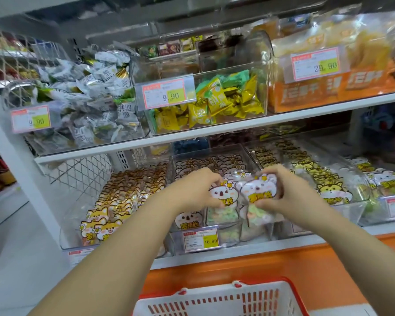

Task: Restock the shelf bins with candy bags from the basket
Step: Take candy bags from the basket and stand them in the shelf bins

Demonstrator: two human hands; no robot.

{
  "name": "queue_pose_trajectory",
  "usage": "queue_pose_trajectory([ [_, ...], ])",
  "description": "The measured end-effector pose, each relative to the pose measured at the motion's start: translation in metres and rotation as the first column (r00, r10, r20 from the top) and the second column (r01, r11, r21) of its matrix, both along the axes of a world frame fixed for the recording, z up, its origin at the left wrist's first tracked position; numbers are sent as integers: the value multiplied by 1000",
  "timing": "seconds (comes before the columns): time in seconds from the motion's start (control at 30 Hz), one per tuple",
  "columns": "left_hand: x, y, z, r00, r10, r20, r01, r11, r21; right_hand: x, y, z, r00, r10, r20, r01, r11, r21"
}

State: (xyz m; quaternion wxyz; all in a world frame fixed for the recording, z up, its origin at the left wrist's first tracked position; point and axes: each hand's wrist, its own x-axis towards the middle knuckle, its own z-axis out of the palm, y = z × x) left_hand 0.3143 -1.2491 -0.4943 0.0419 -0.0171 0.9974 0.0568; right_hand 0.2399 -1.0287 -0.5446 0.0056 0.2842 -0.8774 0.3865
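— Where's the candy bag [259, 190]?
— Over the middle bin [205, 149], lower shelf; right hand [292, 197] fingers curled round it, left hand [192, 192] gripping the neighbouring bag [218, 193]
— Step?
— Placing, I'd judge. Next: seat both upright, then reach into the basket [214, 302]

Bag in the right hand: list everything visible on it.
The bag is a clear, glossy plastic pouch with a white cartoon-animal header, a yellow flower on top and a yellow lettered band. Pastel green and orange candies show through its lower part. It is upright, slightly tilted, over the front of the middle lower bin. The right hand pinches it, fingers over the top, thumb below. Its left edge meets the neighbour bag gripped by the left hand.
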Motion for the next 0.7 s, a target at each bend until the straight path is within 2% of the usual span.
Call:
queue_pose_trajectory([
  [0.1, -1, 3, -11, 999, -4, 38, 10, 988, -151, -7, 6, -1, 995, -102, 0, 101, 985, -142],
  [0.27, 4, 8, -33, 999, 25, -41, -35, 957, -287, -4, -5, -17, 994, -104, -44, 100, 991, -90],
  [0.37, 7, 14, -42, 997, -1, -82, -29, 931, -364, -10, -7, -19, 996, -92, -18, 90, 991, -98],
  [0.63, 10, 1, -59, 989, 14, -146, -69, 923, -378, -17, -18, -18, 999, 50, -6, -50, 991, -127],
  [0.7, 11, 0, -60, 988, 55, -141, -106, 918, -382, -20, -18, -18, 996, 84, -4, -84, 995, -59],
])
